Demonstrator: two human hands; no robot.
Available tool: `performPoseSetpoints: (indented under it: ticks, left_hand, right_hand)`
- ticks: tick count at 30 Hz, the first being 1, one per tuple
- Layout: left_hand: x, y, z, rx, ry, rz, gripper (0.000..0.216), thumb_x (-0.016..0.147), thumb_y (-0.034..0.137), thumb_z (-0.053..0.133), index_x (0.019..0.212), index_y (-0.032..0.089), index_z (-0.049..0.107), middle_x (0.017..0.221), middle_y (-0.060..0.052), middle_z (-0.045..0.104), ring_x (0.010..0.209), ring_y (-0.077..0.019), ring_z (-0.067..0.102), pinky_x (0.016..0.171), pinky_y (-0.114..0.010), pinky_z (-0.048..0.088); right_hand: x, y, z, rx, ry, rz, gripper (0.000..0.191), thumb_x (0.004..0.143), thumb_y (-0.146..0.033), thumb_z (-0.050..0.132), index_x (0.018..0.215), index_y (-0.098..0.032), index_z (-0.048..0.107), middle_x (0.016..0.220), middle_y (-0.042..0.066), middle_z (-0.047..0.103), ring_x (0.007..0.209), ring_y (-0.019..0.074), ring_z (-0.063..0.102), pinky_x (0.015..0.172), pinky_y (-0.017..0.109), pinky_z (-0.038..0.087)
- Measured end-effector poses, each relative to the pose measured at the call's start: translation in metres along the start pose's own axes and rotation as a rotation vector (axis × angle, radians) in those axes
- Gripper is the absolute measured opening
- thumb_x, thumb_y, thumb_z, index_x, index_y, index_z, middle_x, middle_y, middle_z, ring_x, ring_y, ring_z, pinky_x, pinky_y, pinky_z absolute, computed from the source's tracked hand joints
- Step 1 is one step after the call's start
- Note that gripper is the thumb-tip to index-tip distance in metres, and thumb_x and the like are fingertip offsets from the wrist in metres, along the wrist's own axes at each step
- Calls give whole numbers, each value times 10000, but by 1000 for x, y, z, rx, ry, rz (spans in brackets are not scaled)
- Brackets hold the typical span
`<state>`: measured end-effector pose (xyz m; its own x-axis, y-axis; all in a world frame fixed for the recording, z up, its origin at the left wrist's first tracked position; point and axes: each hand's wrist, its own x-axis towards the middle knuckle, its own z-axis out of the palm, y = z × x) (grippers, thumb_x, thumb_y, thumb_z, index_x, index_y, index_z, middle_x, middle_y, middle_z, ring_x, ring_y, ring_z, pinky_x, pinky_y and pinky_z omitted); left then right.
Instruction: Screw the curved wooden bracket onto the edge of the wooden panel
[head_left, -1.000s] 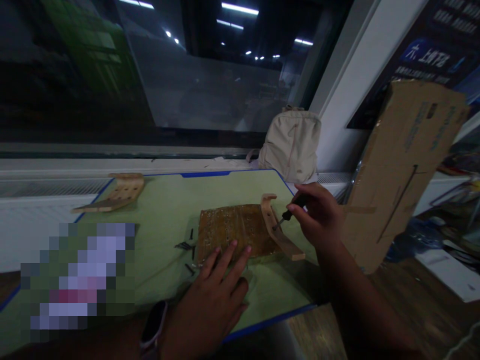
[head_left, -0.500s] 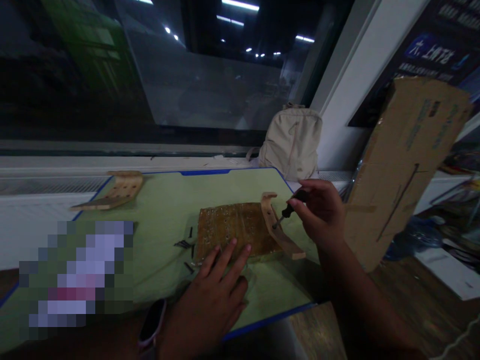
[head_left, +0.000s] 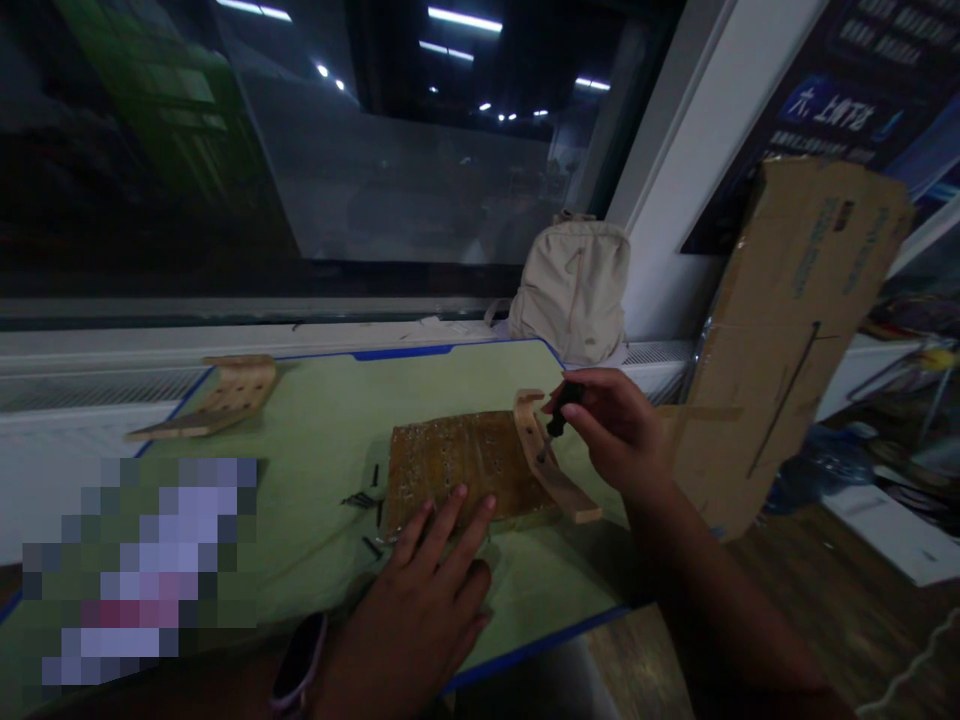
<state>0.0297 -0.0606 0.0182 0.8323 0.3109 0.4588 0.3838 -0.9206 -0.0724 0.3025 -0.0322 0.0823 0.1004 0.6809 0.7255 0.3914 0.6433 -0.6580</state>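
My right hand point(head_left: 619, 425) is closed on the black handle of a screwdriver point(head_left: 559, 415). Its tip meets a curved wooden piece point(head_left: 568, 492) with holes in it, which lies along the right edge of a brown wooden board point(head_left: 472, 450). Fingers spread, my left hand point(head_left: 431, 590) rests flat on the board's near edge. Several dark screws point(head_left: 360, 499) lie just left of the board. Whether a screw sits under the screwdriver tip is too small to tell.
Beneath everything is a light green tabletop point(head_left: 315, 400) with blue edging. A second curved wooden piece point(head_left: 232, 395) lies at its far left corner, behind a pixelated patch. A beige backpack point(head_left: 574, 290) stands by the window, and a large cardboard sheet point(head_left: 787, 350) leans at the right.
The view has shifted slightly. My right hand has turned the screwdriver to a more upright angle, its tip still at the curved piece. My left hand stays on the board.
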Motion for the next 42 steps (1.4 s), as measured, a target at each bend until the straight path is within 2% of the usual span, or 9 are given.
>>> performPoseSetpoints:
  ticks: [4,10,14,18,22,26,33,38,42]
  left_hand:
    - [0,0,0,-1,-12,-5,308,887,460,768,977,208,616,1630,-148,402,1589,-365,140,1282,-479,-51]
    - [1,-1,-1,-13,1,-10,330,862,454,801,981,208,617,1631,-155,397,1598,-353,92,1281,-466,-67]
    - [2,-1,0,-6,4,-1,336,852,456,810,963,204,618,1632,-160,393,1598,-356,78,1281,-470,-74]
    - [1,-1,0,4,-2,0,344,858,470,802,969,197,625,1623,-164,404,1581,-371,149,1279,-478,-64]
    - [1,-1,0,15,-34,-11,332,880,481,778,985,207,624,1635,-141,399,1559,-369,229,1276,-475,-53]
    - [2,-1,0,18,-16,-16,331,875,485,779,975,218,609,1646,-130,388,1567,-366,214,1277,-476,-39]
    - [2,1,0,13,5,0,383,821,488,837,958,207,616,1620,-153,414,1599,-357,64,1277,-477,-72]
    - [1,0,0,-1,-4,-11,344,863,468,801,987,208,614,1631,-150,400,1608,-347,26,1277,-478,-75]
    - [2,-1,-1,4,-6,-1,344,869,478,792,975,205,613,1636,-154,395,1602,-361,84,1279,-473,-62]
  right_hand:
    - [5,0,-11,-183,17,-102,259,847,-388,818,1059,-265,732,881,16,706,759,166,676,664,305,585]
    - [5,-7,-5,-74,-154,-130,334,1033,-386,545,1326,-287,671,1070,74,770,994,225,749,865,434,633]
    - [2,1,-3,-33,13,-32,241,947,-366,700,1167,-267,709,896,21,741,773,171,737,671,317,624]
    - [3,4,-10,-228,110,-137,194,848,-356,813,999,-258,741,795,5,688,669,159,656,596,301,553]
    - [3,-6,-9,-230,-67,-272,299,1002,-373,597,1261,-291,724,973,69,773,899,228,727,786,411,601]
    - [2,-8,-3,-71,-96,-132,354,1044,-316,533,1374,-341,658,1175,62,781,1059,228,754,915,451,621]
    - [5,2,-13,-189,146,-92,181,851,-288,816,1021,-275,755,827,-3,692,689,152,669,602,288,562]
    - [3,-8,-12,-261,-87,-298,365,978,-384,647,1327,-287,695,971,63,744,874,217,697,762,387,576]
    - [1,-12,-4,-93,-168,-198,418,1066,-317,478,1470,-351,581,1153,65,767,1051,222,733,892,420,596]
